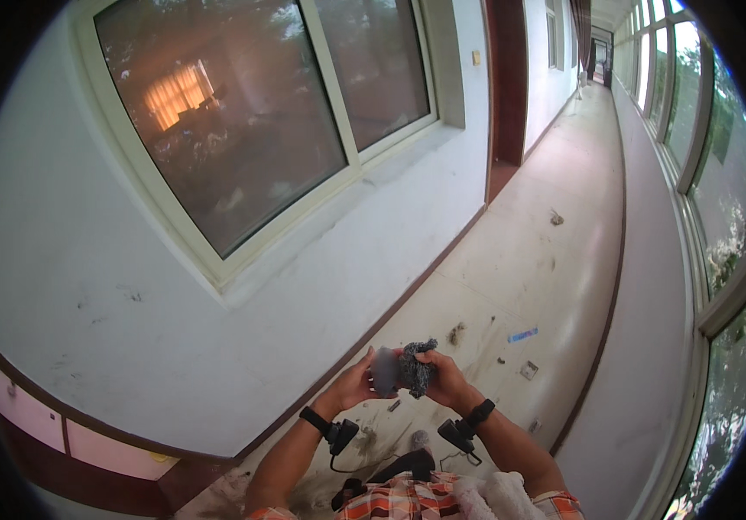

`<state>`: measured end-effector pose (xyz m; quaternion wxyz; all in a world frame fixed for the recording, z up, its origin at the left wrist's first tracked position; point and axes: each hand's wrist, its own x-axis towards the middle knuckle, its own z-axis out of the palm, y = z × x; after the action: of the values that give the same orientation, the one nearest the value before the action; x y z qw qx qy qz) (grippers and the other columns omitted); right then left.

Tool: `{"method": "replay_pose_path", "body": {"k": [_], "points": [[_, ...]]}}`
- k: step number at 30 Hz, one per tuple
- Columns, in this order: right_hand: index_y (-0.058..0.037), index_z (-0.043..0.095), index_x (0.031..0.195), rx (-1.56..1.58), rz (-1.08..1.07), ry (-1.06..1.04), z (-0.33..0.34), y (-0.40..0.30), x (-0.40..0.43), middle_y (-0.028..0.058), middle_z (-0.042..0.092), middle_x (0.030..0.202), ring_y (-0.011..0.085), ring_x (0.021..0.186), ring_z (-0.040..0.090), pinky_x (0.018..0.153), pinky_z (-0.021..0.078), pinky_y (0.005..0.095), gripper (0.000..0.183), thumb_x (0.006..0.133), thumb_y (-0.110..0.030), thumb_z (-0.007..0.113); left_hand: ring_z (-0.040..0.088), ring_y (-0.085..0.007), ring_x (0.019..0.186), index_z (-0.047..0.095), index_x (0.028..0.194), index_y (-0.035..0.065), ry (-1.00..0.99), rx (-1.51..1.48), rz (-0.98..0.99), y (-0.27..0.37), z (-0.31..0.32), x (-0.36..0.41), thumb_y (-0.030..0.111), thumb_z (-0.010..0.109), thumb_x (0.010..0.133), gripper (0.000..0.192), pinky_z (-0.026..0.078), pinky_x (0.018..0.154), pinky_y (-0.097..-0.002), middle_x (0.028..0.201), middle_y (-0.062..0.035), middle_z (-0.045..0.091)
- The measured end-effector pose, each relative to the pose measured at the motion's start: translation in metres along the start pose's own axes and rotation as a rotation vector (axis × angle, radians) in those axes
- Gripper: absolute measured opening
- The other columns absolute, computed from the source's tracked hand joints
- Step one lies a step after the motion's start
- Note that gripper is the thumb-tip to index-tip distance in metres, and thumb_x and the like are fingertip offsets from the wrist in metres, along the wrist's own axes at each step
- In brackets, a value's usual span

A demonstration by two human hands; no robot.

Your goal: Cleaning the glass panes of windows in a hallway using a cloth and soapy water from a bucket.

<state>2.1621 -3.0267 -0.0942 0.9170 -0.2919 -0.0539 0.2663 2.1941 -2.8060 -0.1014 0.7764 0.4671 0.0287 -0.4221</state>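
Both hands meet in front of my body, above the corridor floor. My left hand (352, 385) grips a smooth grey rounded object (384, 372); it looks blurred, so I cannot tell its kind. In my right hand (446, 378) is a crumpled, speckled dark grey wad (418, 372), either cloth or a scouring pad, with the thumb pressed on it. The two held things are side by side and very close; whether they touch is unclear. Black straps with small box-shaped devices circle the left wrist (331, 429) and the right wrist (467, 426).
A white wall with a framed window (347, 172) runs along the left, a doorway (504, 97) beyond it. On the pale floor (535, 273) lie a blue strip (522, 335), a small square item (529, 370) and dirt clumps (456, 333). Tall windows (685, 97) line the right.
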Motion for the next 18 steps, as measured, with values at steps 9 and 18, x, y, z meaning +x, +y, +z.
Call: {"method": "replay_pose_path", "body": {"k": [9,18], "points": [[0.0055,0.046,0.128,0.145,0.165,-0.039,-0.008,-0.055,0.072,0.0204,0.055,0.125,0.0347,0.115,0.055,0.103,0.0424,0.0481,0.059,0.081,-0.028,0.060,0.056,-0.0264,0.111,0.040,0.137,0.0062,-0.270,-0.293,0.234,0.050,-0.013,0.052,0.055,0.051,0.091,0.068,0.041,0.103,-0.0532,0.126,-0.0116,0.054],[0.0111,0.046,0.127,0.023,0.439,-0.204,-0.027,-0.090,0.152,0.0250,0.055,0.125,0.0362,0.117,0.054,0.105,0.0404,0.0454,0.059,0.081,-0.024,0.060,0.055,-0.0308,0.113,0.036,0.139,0.0029,-0.104,-0.253,0.177,0.090,-0.034,0.039,0.011,0.050,0.083,0.058,0.041,0.101,-0.0567,0.129,-0.0156,0.052]]}}
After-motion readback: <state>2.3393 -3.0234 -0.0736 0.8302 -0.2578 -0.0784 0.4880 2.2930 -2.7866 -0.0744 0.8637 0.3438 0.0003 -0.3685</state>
